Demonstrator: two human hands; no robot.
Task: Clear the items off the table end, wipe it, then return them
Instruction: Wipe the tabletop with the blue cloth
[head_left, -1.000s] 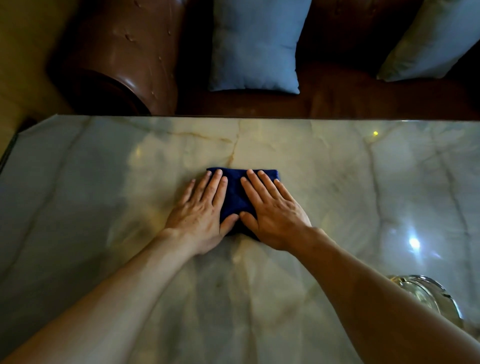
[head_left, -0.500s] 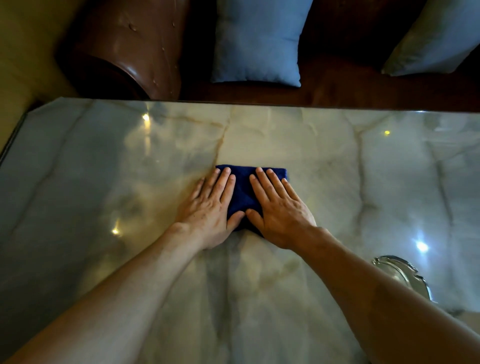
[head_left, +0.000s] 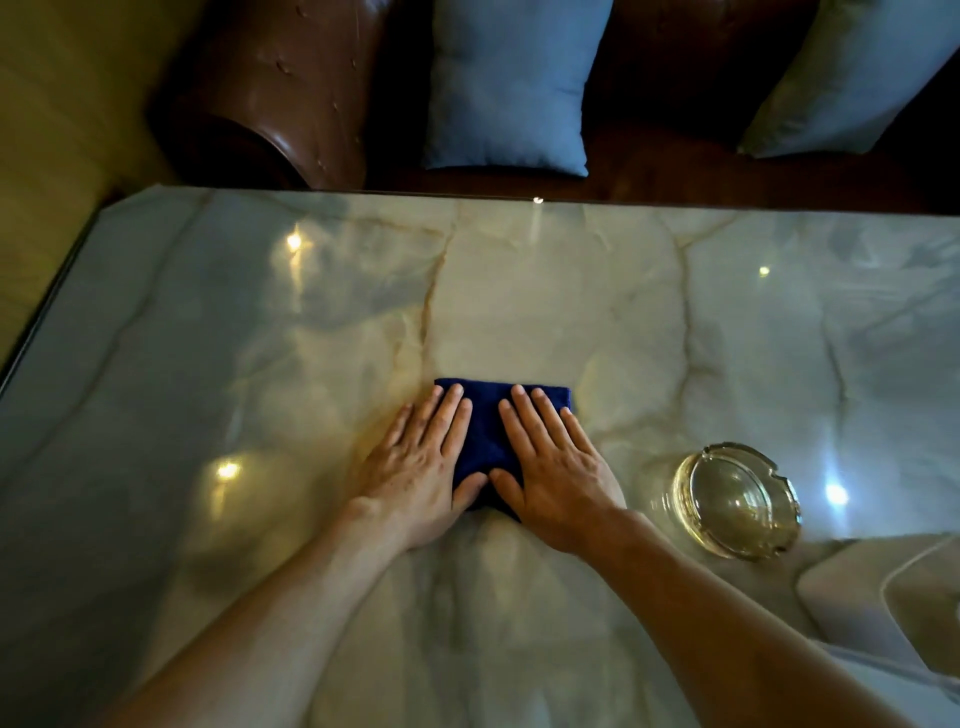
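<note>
A folded dark blue cloth (head_left: 485, 431) lies flat on the glossy marble table (head_left: 649, 322) near its middle. My left hand (head_left: 415, 467) presses flat on the cloth's left side, fingers spread and pointing away from me. My right hand (head_left: 556, 467) presses flat on its right side the same way, thumbs nearly touching. Most of the cloth is hidden under my palms. A round glass ashtray (head_left: 735, 501) stands on the table just right of my right wrist.
A brown leather sofa (head_left: 280, 88) runs along the table's far edge, with a light blue cushion (head_left: 514, 88) and a second cushion (head_left: 852, 78) on it. A pale flat object (head_left: 893, 597) lies at the table's lower right. The table's left edge (head_left: 47, 312) borders yellowish floor.
Both hands have drawn the cloth back toward me, away from the far edge. The view has shifted, and the ashtray now shows in full at the right.
</note>
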